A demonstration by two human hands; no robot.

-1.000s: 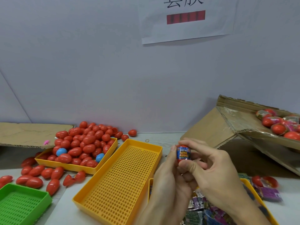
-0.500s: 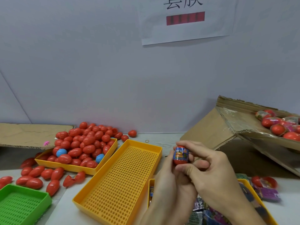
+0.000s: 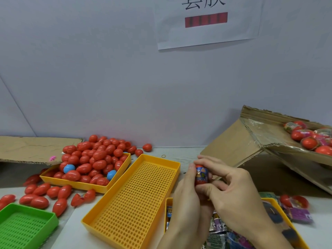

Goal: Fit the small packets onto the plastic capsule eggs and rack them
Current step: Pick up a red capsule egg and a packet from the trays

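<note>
At far left a green perforated tray (image 3: pixel 23 225) sits at the table edge, with loose red capsule eggs (image 3: pixel 38 196) scattered just behind it. Next, a heaped yellow supply tray (image 3: pixel 84 184) holds many unwrapped red eggs and two blue eggs (image 3: pixel 69 168); by this stock, most of the task remains. The centre yellow perforated rack (image 3: pixel 133 200) holds no eggs, so racking is judged not yet begun there, and its full floor is open for placement. Its raised rim stands just left of the hands and must be cleared on entry. The left hand (image 3: pixel 186 200) and right hand (image 3: pixel 235 200) together grip one red capsule egg (image 3: pixel 201 176), fingers curled round it, with a blue printed packet (image 3: pixel 202 172) already seated around its middle. This egg is held above the table, near the rack's right rim. Below the hands, a yellow packet tray (image 3: pixel 168 202) holds further packets. At right, a tilted cardboard box (image 3: pixel 265 141) contains wrapped eggs (image 3: pixel 309 141); its low flap limits room on that side
</note>
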